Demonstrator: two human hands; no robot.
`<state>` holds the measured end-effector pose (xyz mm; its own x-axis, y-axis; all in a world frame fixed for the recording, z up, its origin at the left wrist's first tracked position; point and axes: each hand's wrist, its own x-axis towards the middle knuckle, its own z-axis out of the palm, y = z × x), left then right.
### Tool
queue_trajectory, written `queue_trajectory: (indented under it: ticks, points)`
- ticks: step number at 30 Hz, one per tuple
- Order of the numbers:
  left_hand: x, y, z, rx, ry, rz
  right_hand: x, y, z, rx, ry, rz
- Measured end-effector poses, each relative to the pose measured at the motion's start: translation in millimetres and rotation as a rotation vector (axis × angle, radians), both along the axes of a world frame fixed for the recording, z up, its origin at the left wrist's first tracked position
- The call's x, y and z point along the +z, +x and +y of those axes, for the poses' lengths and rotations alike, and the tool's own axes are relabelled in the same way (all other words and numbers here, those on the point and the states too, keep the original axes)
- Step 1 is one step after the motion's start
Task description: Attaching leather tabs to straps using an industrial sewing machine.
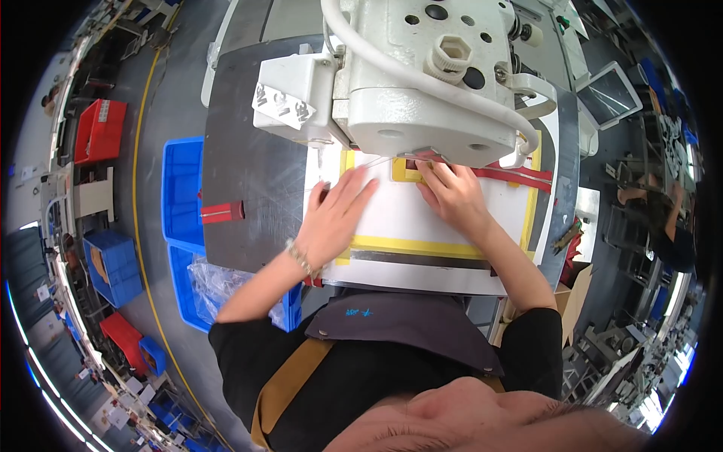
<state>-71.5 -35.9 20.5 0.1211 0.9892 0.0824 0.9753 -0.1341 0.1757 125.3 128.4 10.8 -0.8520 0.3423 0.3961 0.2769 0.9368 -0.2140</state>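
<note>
A white industrial machine head [422,120] overhangs a white board edged with yellow tape [422,243]. My left hand [335,207] rests on the board's left part, fingers apart and slightly blurred. My right hand [456,196] has its fingertips bent onto a small yellow-framed opening [403,171] just under the head; what they hold, if anything, is hidden. A red zipper strip [520,176] runs from there to the right across the board. Another short red zipper piece [222,212] lies on the dark metal table [256,200] to the left.
Blue bins [169,192] stand left of the table, one holding clear plastic bags [226,286]. Red crates [98,129] line the far side of a yellow floor line. A tilted screen [606,94] is at right, a cardboard piece [574,297] below it. Another person [674,245] is at far right.
</note>
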Motion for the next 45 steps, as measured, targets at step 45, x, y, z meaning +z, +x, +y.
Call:
queue_trajectory:
  ticks: [45]
  points:
    - [-25, 18, 65, 0.017, 0.254, -0.040, -3, 0, 1, -0.004, -0.020, 0.017]
